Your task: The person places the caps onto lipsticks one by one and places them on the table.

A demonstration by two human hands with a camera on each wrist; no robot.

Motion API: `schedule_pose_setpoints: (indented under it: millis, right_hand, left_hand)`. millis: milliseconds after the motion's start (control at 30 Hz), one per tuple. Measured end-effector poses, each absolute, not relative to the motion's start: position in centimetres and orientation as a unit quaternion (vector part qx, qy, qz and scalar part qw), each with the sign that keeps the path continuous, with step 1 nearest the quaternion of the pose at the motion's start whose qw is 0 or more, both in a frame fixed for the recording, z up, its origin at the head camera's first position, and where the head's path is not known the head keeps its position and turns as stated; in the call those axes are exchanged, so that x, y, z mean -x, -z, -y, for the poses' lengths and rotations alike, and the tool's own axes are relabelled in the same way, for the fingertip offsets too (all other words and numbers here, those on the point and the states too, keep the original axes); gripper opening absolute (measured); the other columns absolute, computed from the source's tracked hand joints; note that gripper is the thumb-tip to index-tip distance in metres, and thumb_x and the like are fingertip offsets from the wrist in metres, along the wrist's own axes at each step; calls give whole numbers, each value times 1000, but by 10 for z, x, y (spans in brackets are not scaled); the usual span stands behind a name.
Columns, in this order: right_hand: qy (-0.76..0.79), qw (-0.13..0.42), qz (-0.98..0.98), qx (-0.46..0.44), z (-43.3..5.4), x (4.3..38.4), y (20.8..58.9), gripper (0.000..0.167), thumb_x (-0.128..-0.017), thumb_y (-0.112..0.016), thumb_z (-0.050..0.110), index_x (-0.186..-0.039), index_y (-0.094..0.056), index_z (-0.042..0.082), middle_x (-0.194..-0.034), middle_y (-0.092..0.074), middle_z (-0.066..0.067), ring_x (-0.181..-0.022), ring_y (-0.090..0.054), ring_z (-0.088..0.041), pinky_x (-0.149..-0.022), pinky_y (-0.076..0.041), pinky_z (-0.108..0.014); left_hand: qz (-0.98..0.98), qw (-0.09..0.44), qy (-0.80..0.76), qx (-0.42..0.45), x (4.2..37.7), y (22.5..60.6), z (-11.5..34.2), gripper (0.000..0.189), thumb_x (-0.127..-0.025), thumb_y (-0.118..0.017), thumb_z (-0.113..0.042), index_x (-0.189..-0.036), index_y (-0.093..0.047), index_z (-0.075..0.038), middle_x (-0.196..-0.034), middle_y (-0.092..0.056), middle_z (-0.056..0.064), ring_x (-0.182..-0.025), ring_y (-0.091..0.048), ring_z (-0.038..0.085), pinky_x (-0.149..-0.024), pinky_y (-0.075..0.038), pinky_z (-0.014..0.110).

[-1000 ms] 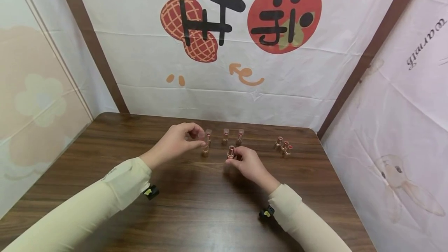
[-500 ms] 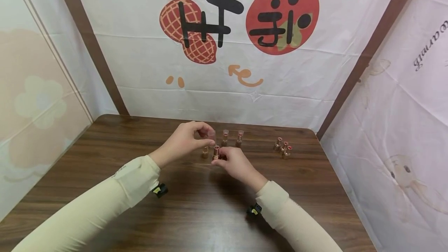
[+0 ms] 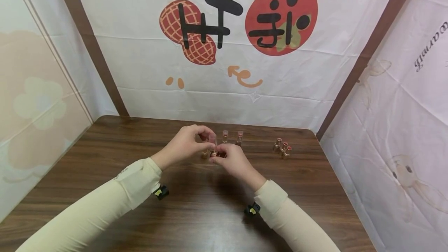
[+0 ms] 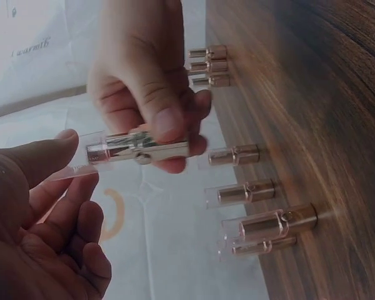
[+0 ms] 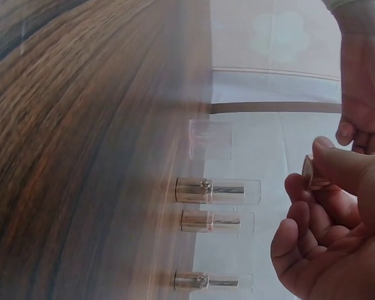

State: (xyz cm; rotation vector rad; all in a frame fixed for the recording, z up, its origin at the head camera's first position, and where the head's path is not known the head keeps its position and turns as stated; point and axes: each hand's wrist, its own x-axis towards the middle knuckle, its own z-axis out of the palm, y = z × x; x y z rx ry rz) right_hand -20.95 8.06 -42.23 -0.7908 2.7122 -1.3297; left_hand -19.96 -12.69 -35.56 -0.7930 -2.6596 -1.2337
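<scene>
My left hand (image 3: 189, 145) pinches a clear lipstick cap (image 4: 82, 152) between thumb and fingers. My right hand (image 3: 236, 160) holds a shiny gold lipstick tube (image 4: 147, 147) upright, its fingers wrapped around the base. In the left wrist view the cap surrounds the tube's upper end. The right wrist view shows only the flat bottom of the tube (image 5: 308, 173), the remainder hidden by the right thumb and fingers. Close by the hands stands a capped lipstick (image 3: 205, 153), partly covered by the left hand.
Behind the hands, two capped lipsticks (image 3: 225, 137) stand near the table's back edge. Another capped lipstick (image 4: 264, 245) shows in the left wrist view. Three uncapped lipsticks (image 3: 284, 147) are grouped at the right on the wooden table (image 3: 196, 213). Printed cloth (image 3: 150, 100) hangs behind it.
My right hand has brought the lipstick leftward. The left hand has shifted slightly right, and its cap has come down over the lipstick's top.
</scene>
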Motion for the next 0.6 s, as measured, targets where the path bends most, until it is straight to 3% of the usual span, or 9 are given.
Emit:
schedule_pose_setpoints:
  millis: [167,400,600]
  right_hand:
    - [452,-14,-860,235,-78,208,420,12,-91,-81,23,-100,-75,18,-86,-70,9,-78,-62,-9,-67,-53,-25]
    - [474,-29,-851,225,-76,206,420,15,-90,-81,26,-102,-75,19,-88,-71,10,-76,-61,-10,-63,-51,-24]
    - [476,-30,-848,229,-73,205,417,14,-91,-80,23,-102,-76,17,-89,-71,8,-76,-60,-9,-64,-50,-24]
  left_hand:
    - [878,52,399,258,199,360,128,15,-88,-84,-27,-98,-73,-26,-92,-68,-9,-95,-61,18,-79,-48,37]
    - [881,61,395,252,199,359,131,16,-87,-85,-26,-97,-73,-25,-89,-66,-7,-95,-62,27,-74,-47,36]
    - [882,69,389,258,201,361,130,15,-87,-84,-24,-97,-72,-24,-88,-66,-7,-88,-62,21,-69,-48,32]
